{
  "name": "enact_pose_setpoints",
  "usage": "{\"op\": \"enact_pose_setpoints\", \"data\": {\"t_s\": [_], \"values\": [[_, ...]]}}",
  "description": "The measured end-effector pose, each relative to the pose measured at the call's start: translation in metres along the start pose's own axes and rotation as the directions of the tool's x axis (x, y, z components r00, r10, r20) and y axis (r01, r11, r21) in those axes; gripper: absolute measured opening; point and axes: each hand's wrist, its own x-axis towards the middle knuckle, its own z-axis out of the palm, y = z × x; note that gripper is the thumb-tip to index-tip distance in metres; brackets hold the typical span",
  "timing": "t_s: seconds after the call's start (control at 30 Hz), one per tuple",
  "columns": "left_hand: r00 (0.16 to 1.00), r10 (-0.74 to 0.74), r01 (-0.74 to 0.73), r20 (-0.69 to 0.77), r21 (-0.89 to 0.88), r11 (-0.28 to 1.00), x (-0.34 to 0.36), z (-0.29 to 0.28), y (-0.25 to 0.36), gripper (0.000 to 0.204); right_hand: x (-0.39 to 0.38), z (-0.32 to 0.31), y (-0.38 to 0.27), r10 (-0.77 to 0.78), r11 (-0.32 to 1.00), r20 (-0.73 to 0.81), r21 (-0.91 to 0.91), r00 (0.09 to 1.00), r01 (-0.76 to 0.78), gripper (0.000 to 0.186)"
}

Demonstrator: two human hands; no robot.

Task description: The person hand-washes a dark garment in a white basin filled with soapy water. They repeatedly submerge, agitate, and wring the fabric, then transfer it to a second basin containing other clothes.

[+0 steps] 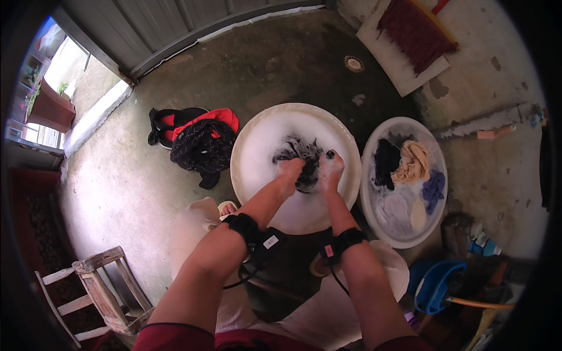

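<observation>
A wide round white basin [235, 175] stands on the floor in front of me, full of white suds [298, 124]. Dark wet cloth [308, 175], probably a garment, lies partly sunk in the foam at its middle. My left hand [288, 175] is closed on the cloth's left part, its fingertips hidden by suds and fabric. On the other side, my right hand [331, 171] is curled round a bunched piece, and a dark bit of cloth shows at its top. Both hands are wet and close together. A strap with a small box is on each forearm.
Right of the basin, an oval white tub [366, 193] holds black, beige and purple-blue clothes in suds. Black and red clothing [205, 140] is heaped at left. A wooden chair [105, 292], a blue plastic container [440, 286] and a dark red mop head [413, 32] are around.
</observation>
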Motion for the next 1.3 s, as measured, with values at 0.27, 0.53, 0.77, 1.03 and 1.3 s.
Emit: {"op": "enact_pose_setpoints", "data": {"t_s": [0.27, 0.53, 0.77, 1.03, 1.3], "values": [[0.968, -0.152, 0.183, 0.201, -0.147, 0.972, 0.062, -0.019, -0.019, 0.076, -0.022, 0.010, 0.079, -0.197, 0.775, 0.281, -0.543, 0.939, 0.324, 0.040], [0.923, -0.177, 0.260, 0.343, -0.216, 0.941, 0.024, -0.010, -0.006, 0.049, -0.003, 0.024, 0.072, -0.039, 0.889, 0.176, -0.443, 0.984, 0.114, 0.026], [0.403, 0.256, 0.450, 0.879, -0.433, 0.781, 0.035, -0.014, 0.002, 0.027, -0.040, -0.010, -0.082, -0.454, 0.880, 0.160, -0.078, 0.877, 0.469, 0.029], [0.973, 0.150, -0.166, 0.175, 0.084, 0.983, 0.039, 0.007, -0.009, 0.034, -0.003, -0.006, -0.033, -0.015, 0.983, -0.055, -0.183, 0.998, 0.005, 0.050], [0.976, -0.196, 0.187, 0.095, 0.094, 0.978, 0.020, -0.009, -0.002, 0.075, -0.007, 0.005, 0.063, 0.021, 0.780, 0.318, -0.598, 0.948, 0.183, 0.063]]}}
